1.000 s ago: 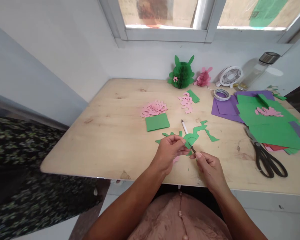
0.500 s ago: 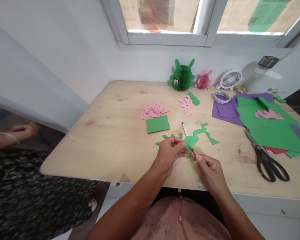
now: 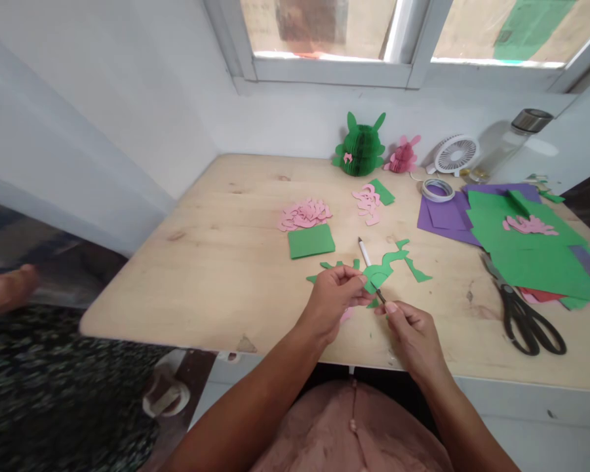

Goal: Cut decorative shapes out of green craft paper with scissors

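Two hands were over the table (image 3: 191,282), low in the frame, right of centre. Left hand (image 3: 333,295): fingers pinched the left edge of a green paper piece (image 3: 377,273), located just below and right of frame centre. Right hand (image 3: 415,329): fingers pinched a slender dark tool (image 3: 381,296), its far end at the paper. A white pen (image 3: 364,250) lay just above the piece in the frame; black-handled scissors (image 3: 514,308) lay at lower right. Another person's hand (image 3: 8,290) showed at the left edge, finger state unclear.
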`<control>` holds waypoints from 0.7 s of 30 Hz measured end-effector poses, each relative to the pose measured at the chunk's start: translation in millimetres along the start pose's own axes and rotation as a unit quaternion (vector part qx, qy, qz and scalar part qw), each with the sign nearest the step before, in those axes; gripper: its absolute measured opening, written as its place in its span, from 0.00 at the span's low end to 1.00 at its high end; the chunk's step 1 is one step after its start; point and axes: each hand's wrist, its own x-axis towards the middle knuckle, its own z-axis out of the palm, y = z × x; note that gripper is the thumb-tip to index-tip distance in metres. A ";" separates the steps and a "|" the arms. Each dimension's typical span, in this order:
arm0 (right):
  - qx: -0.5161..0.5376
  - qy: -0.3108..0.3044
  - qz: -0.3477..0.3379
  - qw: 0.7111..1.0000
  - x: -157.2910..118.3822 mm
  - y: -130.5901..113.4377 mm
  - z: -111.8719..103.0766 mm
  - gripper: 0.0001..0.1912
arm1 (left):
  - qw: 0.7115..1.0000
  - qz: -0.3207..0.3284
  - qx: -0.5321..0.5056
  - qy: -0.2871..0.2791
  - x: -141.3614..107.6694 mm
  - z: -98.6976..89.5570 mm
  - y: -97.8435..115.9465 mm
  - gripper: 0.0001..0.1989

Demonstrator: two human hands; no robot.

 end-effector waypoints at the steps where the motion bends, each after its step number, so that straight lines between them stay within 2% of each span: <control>1: -0.002 0.002 -0.003 1.000 -0.2 0.3 -0.1 0.20 | 1.000 0.000 -0.001 0.000 -0.1 0.1 -0.1 0.08; 21: 0.003 0.013 -0.016 1.000 -2.9 1.6 2.2 0.18 | 0.999 0.000 -0.030 0.016 -0.7 2.4 -7.5 0.08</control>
